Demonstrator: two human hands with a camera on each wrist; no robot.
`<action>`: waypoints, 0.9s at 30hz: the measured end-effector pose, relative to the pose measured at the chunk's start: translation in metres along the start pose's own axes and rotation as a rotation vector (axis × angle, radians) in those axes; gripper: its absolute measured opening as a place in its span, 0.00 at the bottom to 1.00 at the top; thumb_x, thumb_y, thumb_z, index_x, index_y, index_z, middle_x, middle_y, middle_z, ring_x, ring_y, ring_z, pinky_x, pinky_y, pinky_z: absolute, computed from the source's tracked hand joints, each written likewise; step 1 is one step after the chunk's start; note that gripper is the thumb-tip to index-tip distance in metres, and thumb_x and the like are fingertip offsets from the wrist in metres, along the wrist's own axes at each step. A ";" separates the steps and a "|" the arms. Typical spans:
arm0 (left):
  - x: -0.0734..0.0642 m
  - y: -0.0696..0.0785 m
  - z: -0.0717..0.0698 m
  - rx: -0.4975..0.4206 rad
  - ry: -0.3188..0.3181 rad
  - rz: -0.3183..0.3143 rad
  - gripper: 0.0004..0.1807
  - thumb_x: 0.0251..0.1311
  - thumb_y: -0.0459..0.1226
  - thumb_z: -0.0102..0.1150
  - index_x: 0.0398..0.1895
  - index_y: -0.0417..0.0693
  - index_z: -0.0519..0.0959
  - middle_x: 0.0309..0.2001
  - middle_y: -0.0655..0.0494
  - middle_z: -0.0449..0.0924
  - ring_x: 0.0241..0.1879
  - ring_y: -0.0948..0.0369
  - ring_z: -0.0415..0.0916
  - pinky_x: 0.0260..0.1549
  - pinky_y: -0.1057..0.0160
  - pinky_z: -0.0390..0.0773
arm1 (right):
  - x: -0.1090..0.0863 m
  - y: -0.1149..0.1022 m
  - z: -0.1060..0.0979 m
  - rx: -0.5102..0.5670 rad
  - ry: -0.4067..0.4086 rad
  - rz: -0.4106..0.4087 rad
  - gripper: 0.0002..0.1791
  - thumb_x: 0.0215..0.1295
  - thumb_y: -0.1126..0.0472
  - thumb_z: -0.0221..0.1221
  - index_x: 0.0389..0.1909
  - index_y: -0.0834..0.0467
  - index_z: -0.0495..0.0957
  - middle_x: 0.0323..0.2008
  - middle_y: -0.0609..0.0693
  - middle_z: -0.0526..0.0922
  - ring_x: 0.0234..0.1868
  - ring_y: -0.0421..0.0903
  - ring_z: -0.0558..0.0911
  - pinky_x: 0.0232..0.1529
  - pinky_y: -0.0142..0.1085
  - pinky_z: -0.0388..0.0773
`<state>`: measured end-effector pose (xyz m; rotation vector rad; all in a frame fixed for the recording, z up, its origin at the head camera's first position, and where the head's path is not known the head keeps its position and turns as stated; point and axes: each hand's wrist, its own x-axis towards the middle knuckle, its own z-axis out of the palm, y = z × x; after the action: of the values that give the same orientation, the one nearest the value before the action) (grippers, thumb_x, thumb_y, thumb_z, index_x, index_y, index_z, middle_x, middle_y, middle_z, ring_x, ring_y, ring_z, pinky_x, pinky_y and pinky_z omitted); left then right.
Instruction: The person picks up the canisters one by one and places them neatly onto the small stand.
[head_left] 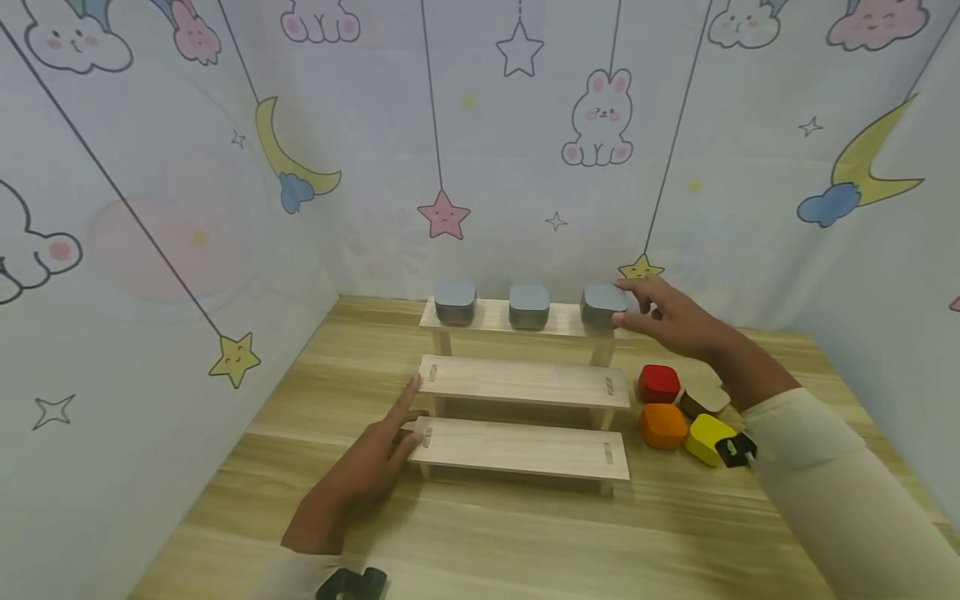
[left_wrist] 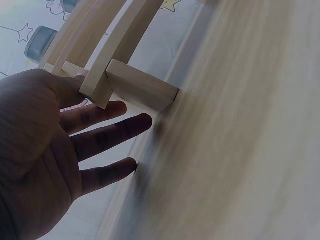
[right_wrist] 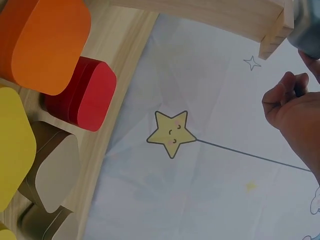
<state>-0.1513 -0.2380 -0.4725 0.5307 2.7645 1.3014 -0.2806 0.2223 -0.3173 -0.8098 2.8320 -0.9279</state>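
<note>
A three-tier wooden stand (head_left: 517, 379) stands on the table, with three small grey rounded boxes in a row on its top shelf: a left box (head_left: 455, 302), a middle box (head_left: 528, 306) and a right box (head_left: 600, 306). My right hand (head_left: 675, 321) pinches the right box at its right side between thumb and forefinger, the other fingers curled in. At the stand's left end, my left hand (head_left: 375, 454) has its forefinger at the middle shelf's edge and its thumb by the lowest shelf. Its other fingers (left_wrist: 115, 135) stretch out loosely below the shelf end.
Right of the stand lie a red box (head_left: 659, 383), an orange box (head_left: 663, 426), a yellow box (head_left: 707, 439) and beige boxes (head_left: 705, 399), near my right forearm. A patterned cloth wall (head_left: 517, 183) rises right behind the stand, with more cloth at both sides.
</note>
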 end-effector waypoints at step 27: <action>0.000 0.002 0.001 0.004 -0.001 -0.044 0.49 0.85 0.35 0.52 0.91 0.73 0.33 0.77 0.36 0.74 0.67 0.42 0.84 0.70 0.36 0.78 | 0.010 0.002 0.007 0.036 -0.036 0.001 0.36 0.82 0.54 0.61 0.84 0.61 0.63 0.47 0.55 0.64 0.51 0.51 0.67 0.44 0.46 0.67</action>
<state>-0.1506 -0.2362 -0.4716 0.4685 2.7615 1.2869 -0.2888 0.2148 -0.3228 -0.8126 2.7763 -0.9514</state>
